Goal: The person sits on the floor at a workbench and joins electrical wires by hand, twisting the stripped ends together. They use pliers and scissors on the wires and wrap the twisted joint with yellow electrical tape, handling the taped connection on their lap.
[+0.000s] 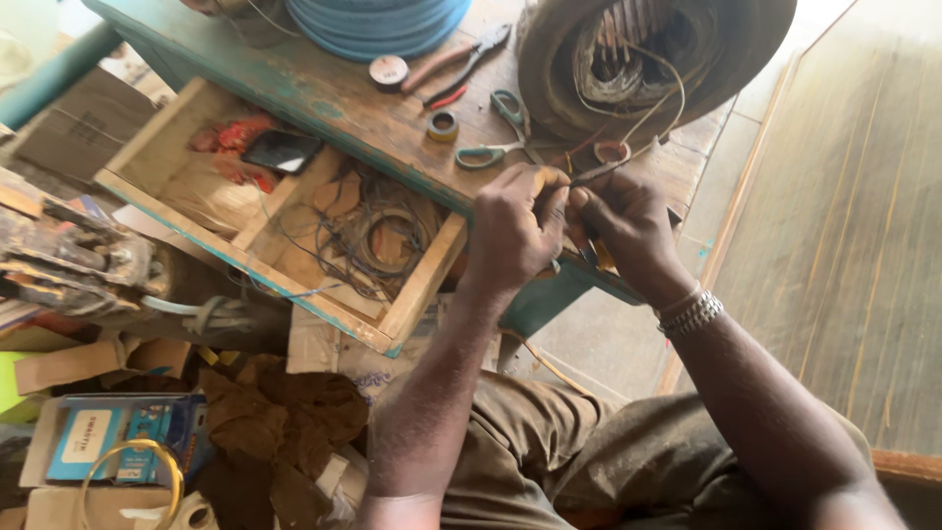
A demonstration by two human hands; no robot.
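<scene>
My left hand (515,231) and my right hand (628,226) meet at the front edge of a worn wooden workbench (334,98). Both pinch a thin pale wire (659,98) that runs up into the coil windings of a round motor stator (653,49) lying on the bench. The fingertips of both hands press together around the wire's end. A metal bracelet sits on my right wrist. Green-handled scissors (496,132) lie just beyond my left hand.
Red-handled pliers (456,64), two tape rolls (390,72) and a blue wire coil (378,25) lie on the bench. An open drawer (412,294) holds tangled wire and a dark phone (283,150). Boxes and brown rags clutter the floor at left.
</scene>
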